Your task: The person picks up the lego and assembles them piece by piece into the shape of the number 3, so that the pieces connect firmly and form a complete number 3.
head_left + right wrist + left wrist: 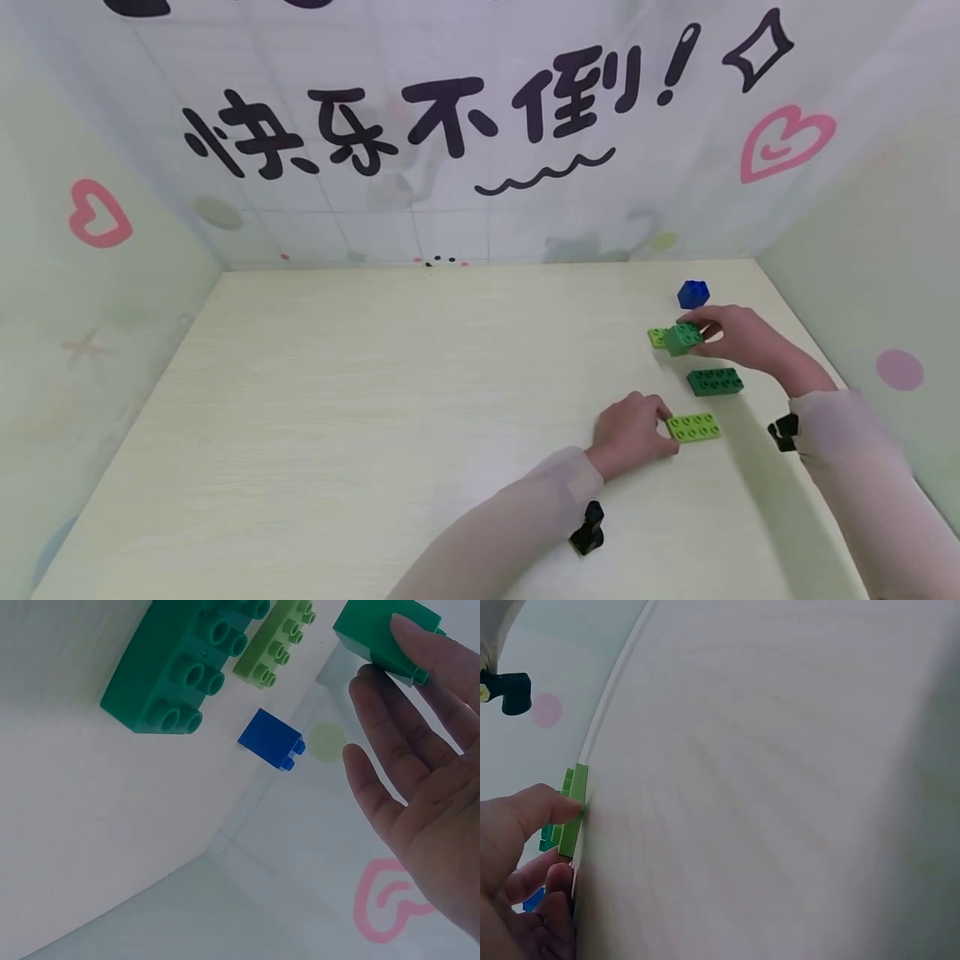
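Observation:
My left hand (pixel 633 433) pinches the left end of a flat light green toy brick (pixel 693 427) lying on the table; in the left wrist view this brick (pixel 573 814) appears edge-on between thumb and fingers. Between right thumb and fingers, a small green brick (pixel 681 340) is held by my right hand (pixel 742 340), in front of another light green flat brick (pixel 657 337) that it partly covers. The right wrist view shows the held brick (pixel 379 634) apart from the others. A long dark green brick (pixel 716 382) lies between my hands.
Beyond the right hand stands a small blue brick (pixel 693 293), also seen in the right wrist view. The pale tabletop (pixel 337 400) meets a back wall hanging (pixel 450 225) with black writing. A side wall (pixel 885 275) borders the right.

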`<act>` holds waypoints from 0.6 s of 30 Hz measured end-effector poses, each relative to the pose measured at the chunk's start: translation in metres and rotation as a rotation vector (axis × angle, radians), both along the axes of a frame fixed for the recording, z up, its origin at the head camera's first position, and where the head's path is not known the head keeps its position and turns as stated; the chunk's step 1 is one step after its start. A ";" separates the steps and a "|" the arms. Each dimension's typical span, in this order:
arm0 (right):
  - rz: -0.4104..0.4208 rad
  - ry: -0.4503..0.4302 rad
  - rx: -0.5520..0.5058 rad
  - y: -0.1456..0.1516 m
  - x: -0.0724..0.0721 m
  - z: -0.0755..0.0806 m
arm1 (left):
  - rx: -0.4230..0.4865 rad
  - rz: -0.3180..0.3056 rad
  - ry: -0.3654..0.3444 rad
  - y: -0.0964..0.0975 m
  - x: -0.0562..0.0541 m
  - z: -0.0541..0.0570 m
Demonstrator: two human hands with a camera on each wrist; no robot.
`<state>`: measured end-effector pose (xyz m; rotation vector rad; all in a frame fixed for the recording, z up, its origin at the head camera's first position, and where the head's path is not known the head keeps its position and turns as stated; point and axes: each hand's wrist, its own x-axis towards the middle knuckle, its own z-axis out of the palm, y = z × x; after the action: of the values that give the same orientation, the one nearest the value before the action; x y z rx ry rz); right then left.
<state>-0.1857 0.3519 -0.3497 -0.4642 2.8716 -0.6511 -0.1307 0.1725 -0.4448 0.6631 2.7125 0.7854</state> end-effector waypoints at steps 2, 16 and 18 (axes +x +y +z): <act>0.006 0.010 0.008 0.002 0.007 0.000 | -0.001 -0.007 0.000 0.000 -0.001 0.000; -0.004 0.056 0.010 0.008 0.054 -0.008 | -0.003 -0.015 -0.002 -0.001 -0.002 0.004; -0.010 0.049 0.000 0.008 0.059 -0.010 | -0.002 -0.013 -0.006 -0.001 -0.002 0.004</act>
<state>-0.1267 0.3597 -0.3598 -0.4726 2.9219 -0.6505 -0.1327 0.1718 -0.4405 0.6759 2.7002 0.7801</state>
